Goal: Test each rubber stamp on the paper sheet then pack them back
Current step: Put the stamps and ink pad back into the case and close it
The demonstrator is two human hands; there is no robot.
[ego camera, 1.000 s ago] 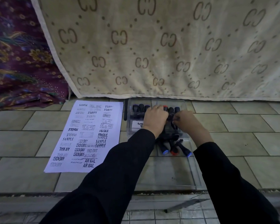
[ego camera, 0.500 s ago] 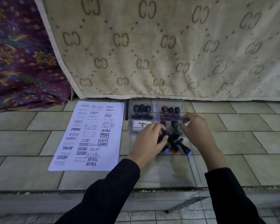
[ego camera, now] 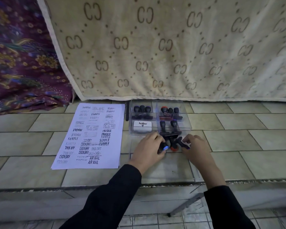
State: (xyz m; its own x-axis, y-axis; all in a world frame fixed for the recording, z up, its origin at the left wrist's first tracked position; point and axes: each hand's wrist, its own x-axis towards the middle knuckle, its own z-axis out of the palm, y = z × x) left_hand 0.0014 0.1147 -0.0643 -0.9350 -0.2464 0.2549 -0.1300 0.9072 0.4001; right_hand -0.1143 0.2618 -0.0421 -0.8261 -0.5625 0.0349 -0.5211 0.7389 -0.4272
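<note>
The paper sheet [ego camera: 89, 136] lies flat on the tiled floor [ego camera: 23, 142], full of black stamp words like SAMPLE, FRAGILE & AIR MAIL. Just R of it is a clear box [ego camera: 187, 128] w/ small rooms inside. Three stamps [ego camera: 141, 110] stand in the back L room, three more [ego camera: 170, 111] in the back R room, and two stamps [ego camera: 168, 125] in the front R room. A white ink pad [ego camera: 142, 125] that says Artline sits in the front L room. A thin black pen [ego camera: 127, 111] lies btwn paper & box.

Both hands are in front of the box, over its flat clear lid [ego camera: 163, 171]. The L hand [ego camera: 149, 149] has its fingers curled round a blue-tip stamp [ego camera: 164, 147]. The R hand [ego camera: 195, 147] grips a purple-tip stamp [ego camera: 182, 142]. A red-tip stamp [ego camera: 173, 148] lies btwn them, touching both.

Behind it all hangs a tan blanket [ego camera: 172, 47] w/ CC marks, and a purple flower cloth [ego camera: 20, 63] on the L.
</note>
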